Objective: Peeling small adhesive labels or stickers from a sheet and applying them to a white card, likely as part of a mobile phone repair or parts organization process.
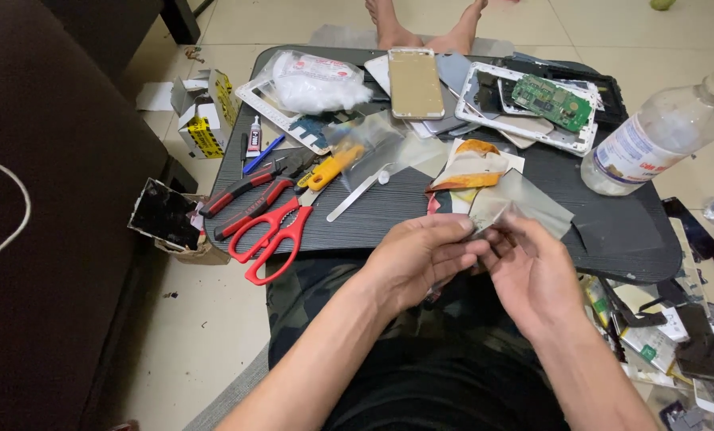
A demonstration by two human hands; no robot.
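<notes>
I see both hands meeting just past the table's near edge, over the lap. My left hand (421,255) has its fingers curled shut, pinching the lower corner of a thin, grey, translucent sheet of film (524,203); my right hand (532,267) closes its fingers on the same corner from the other side. The rest of the film lies on the dark, wood-grained table (373,223), near the middle of its near edge.

Just behind the film sits a crumpled orange-and-white wrapper (472,168). Toward the table's left near corner lie red-handled scissors (273,235), with red-and-black pliers (245,195) beside them, a yellow utility knife (333,168) and silver metal tweezers (361,191) further in. Along the far edge rest a gold rectangular phone back (415,82), a clear bag of white cotton (317,80) and a white phone frame holding a green circuit board (552,101). A clear plastic bottle with a white cap (660,132) stands tilted at the right edge.
</notes>
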